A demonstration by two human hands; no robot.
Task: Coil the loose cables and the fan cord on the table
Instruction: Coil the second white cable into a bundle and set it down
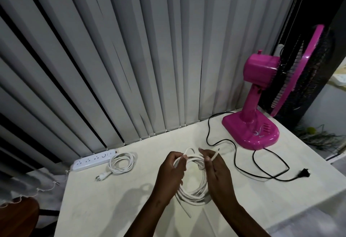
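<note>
I hold a coiled white cable (191, 196) above the middle of the table. My left hand (171, 171) grips the top of the loops. My right hand (217, 169) pinches the cable's free end, which sticks up to the right; another loose end hangs below the coil. A pink fan (262, 94) stands at the back right. Its black cord (243, 167) lies loose in curves across the table, ending in a plug (304, 173) near the right edge. A white power strip (93, 160) lies at the back left with its own cord (121, 162) coiled beside it.
Grey vertical blinds (131, 59) hang right behind the cream table (112, 208). A brown wooden seat (18, 216) shows at the lower left. The table's right edge drops to a floor with a green plant (318, 135).
</note>
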